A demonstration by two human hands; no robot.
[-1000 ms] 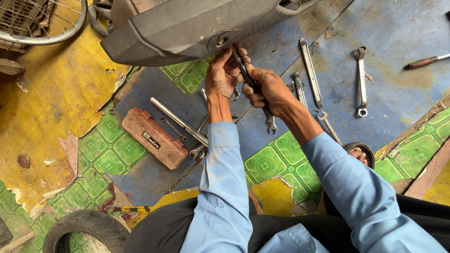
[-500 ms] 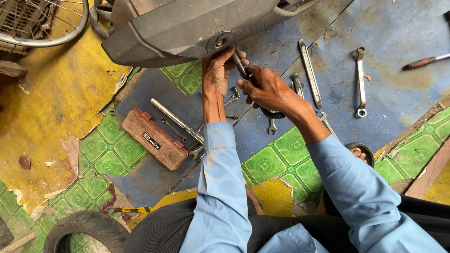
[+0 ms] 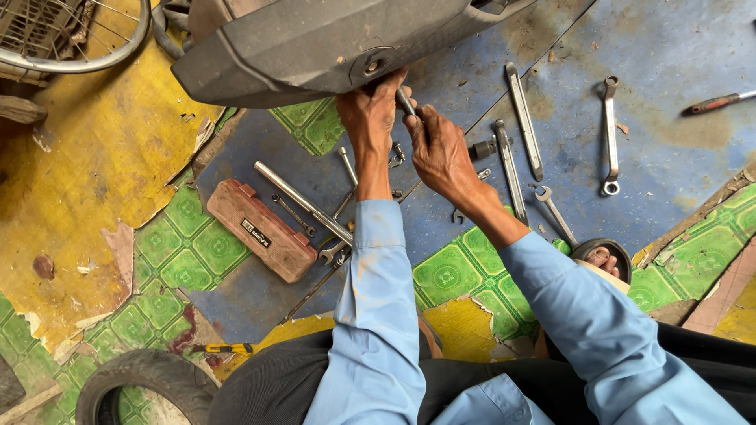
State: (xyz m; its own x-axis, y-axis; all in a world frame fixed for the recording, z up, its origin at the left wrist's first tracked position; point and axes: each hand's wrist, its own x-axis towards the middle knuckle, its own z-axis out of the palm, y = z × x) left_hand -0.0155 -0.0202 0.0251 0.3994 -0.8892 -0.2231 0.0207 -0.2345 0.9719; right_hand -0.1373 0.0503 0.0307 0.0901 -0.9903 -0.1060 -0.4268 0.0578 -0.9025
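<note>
1. Left hand [image 3: 370, 118]: raised to the underside of the dark grey vehicle panel [image 3: 315, 43], fingers pressed around the round bolt fitting [image 3: 370, 64] at the panel's lower edge; grip closed against it
2. Right hand [image 3: 441, 153]: just beside the left, grip clamped on the handle of a metal wrench [image 3: 405, 102], whose upper end points toward the fitting
3. Both sleeves are light blue
4. Floor [image 3: 654, 134] below the hands: blue, yellow and green patterned covering, worn
5. Loose on the floor: several spanners, among them a long flat one [image 3: 524, 122] and a ring spanner [image 3: 609, 135], right of the hands
6. Brown tool case [image 3: 261, 230] lies left of the left forearm, shut
7. Tyre [image 3: 142, 382] at lower left; screwdriver [image 3: 717, 102] at the right edge
</note>
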